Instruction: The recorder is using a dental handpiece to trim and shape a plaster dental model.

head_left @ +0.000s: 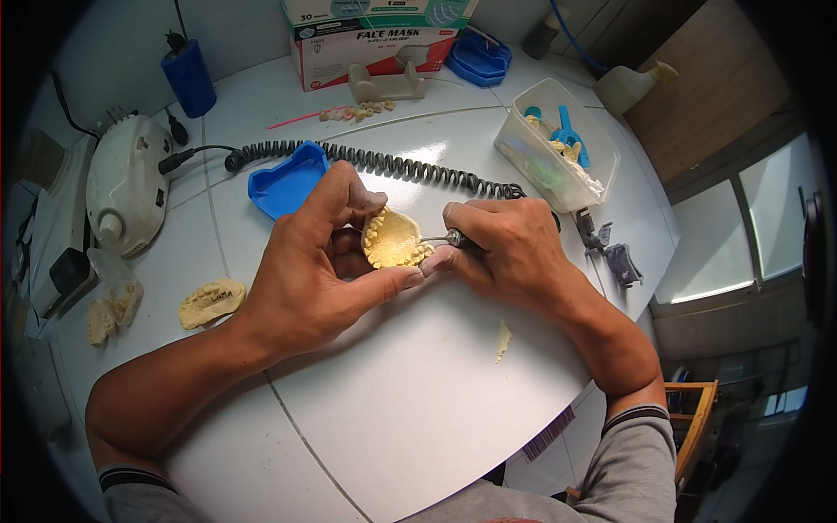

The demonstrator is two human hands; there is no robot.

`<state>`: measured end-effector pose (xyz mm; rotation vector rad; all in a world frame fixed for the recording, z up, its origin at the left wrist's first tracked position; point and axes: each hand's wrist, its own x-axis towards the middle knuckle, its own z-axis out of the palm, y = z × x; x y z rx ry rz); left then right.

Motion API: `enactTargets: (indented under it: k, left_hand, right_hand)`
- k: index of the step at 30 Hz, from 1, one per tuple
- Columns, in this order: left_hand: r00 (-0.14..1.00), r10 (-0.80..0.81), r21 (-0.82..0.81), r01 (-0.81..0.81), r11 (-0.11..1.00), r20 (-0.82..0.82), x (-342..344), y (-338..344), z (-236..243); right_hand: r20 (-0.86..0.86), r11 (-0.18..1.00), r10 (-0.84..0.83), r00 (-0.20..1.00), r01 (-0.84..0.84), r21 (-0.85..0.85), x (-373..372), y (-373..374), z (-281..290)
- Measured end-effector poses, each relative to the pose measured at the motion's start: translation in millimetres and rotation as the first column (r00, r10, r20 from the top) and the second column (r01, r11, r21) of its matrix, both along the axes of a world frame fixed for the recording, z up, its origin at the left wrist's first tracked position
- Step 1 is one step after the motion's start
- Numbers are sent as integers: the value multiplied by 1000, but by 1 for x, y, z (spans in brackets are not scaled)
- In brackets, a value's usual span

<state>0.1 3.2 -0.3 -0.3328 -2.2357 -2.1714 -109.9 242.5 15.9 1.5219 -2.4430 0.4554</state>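
Note:
My left hand [305, 279] grips a pale yellow dental cast [390, 235] at the centre, fingers curled around it, its tooth row and hollow middle facing up. In my right hand [497, 248] is a metal handpiece [453, 236], whose thin bit touches or nearly touches the cast's right side; my right thumb rests at the cast's lower right edge. A black coiled cord [375, 166] runs from a white control unit [126, 183] on the left towards my right hand. An open blue tray [275, 183] lies just beyond my left hand.
On the white table [349, 436] are other casts [209, 302] at left, yellow powder [502, 340] below my right hand, small tooth pieces [357, 112], a mask box [366, 57], a blue cylinder [187, 83], stacked blue trays [478, 61], a plastic tub [540, 161] and grey pieces [619, 261].

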Motion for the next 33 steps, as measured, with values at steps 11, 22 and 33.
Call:
enactTargets:
  k: [11, 22, 33]
  left_hand:
    - [994, 66, 61, -62, 996, -83, -2, 3, -10]
    - [985, 10, -115, -30, 993, -170, 3, -1, -10]
    - [953, 2, -160, -53, 986, -302, 3, 0, -16]
  right_hand:
    - [6, 1000, -1, 1000, 0, 9, 0, 0, 1]
    - [5, 1000, -9, 1000, 9, 4, 0, 1, -1]
    - [-15, 998, 31, 999, -32, -51, 0, 1, 2]
